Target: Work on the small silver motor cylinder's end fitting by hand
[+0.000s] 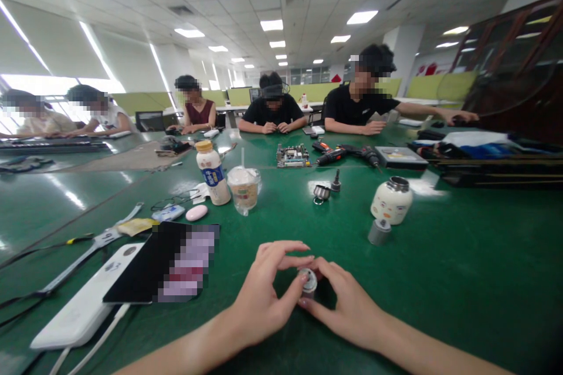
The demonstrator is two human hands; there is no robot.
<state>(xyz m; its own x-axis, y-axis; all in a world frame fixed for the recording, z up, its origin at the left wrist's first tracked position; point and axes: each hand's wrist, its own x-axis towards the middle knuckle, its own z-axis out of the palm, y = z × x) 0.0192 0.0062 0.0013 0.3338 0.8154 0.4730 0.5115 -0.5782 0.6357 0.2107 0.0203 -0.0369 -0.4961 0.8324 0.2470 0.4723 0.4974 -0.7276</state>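
Note:
Low over the green table, both hands meet around a small grey cylindrical part (309,288) with a pale round top. My left hand (270,290) presses its thumb on that top, its fingers curved behind. My right hand (347,304) pinches the part's side between thumb and fingers. Beyond to the right stands a cream thermos bottle (391,204) with drawn faces, its metal mouth uncovered. A grey cylindrical piece (379,233) is in front of it. Farther off lie a metal lid-like part with a ring (321,192) and a small dark pointed part (336,181).
On the left are a white power bank (88,299) with a cable, a tablet-like device (141,263), a drink bottle (213,173) and an iced-drink cup (244,190). A circuit board (293,155) and power drills (332,156) lie farther back. Several people sit across the table.

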